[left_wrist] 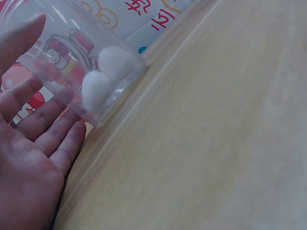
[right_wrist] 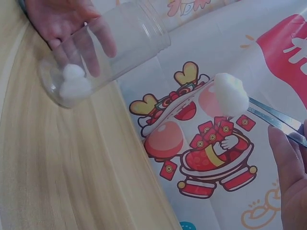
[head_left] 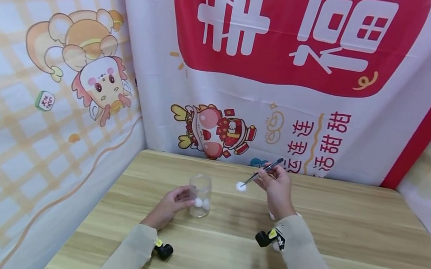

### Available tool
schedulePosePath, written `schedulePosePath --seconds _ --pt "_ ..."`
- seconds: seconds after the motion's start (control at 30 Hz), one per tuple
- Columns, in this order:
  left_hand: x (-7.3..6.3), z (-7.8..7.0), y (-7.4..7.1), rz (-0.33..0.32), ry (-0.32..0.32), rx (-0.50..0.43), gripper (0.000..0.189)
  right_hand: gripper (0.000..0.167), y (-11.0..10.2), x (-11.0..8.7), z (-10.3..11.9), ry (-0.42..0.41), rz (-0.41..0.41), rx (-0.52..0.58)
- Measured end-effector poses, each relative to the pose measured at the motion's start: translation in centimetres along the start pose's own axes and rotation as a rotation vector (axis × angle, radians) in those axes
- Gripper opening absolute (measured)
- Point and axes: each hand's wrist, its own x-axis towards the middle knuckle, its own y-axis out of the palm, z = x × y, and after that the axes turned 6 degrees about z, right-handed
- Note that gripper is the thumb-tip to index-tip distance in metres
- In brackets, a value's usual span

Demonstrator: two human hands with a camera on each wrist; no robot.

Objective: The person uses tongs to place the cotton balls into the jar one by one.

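Note:
A clear plastic jar stands upright on the wooden table with cotton balls at its bottom. My left hand holds the jar from the left side, thumb on the near side and fingers behind it, as the left wrist view shows. In my right hand are metal tweezers, pinched between thumb and fingers. Their tips grip another cotton ball, which hangs in the air right of the jar, at about the height of its rim.
White bits show beside and under the right wrist, mostly hidden by the sleeve. The wooden table meets a printed cloth backdrop at its far edge. More printed cloth hangs on the left.

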Motion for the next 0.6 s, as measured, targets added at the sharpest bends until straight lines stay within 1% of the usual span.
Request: schedulePosePath --seconds 0.13,0.3,0.33,0.43,0.53,0.6 --pt "0.2 0.0 0.0 -0.004 -0.01 0.006 0.062 0.02 -0.1 0.1 0.2 0.012 0.003 0.001" --pt "0.1 -0.1 0.0 0.016 -0.035 0.001 0.064 0.02 0.0 0.1 0.2 0.012 0.006 0.003" --pt "0.0 -0.3 0.1 0.022 -0.041 0.004 0.064 0.02 0.1 0.1 0.2 0.015 0.006 0.008" --pt "-0.5 -1.4 0.2 0.037 -0.046 0.009 0.062 0.021 0.3 0.2 0.1 0.023 0.012 0.015" --pt "-1.0 -2.4 0.4 0.047 -0.026 0.016 0.059 0.021 0.6 0.3 0.3 0.016 0.018 0.02" --pt "-1.1 -2.7 0.5 0.044 -0.014 0.012 0.059 0.022 0.8 0.4 0.4 0.009 0.022 0.021"
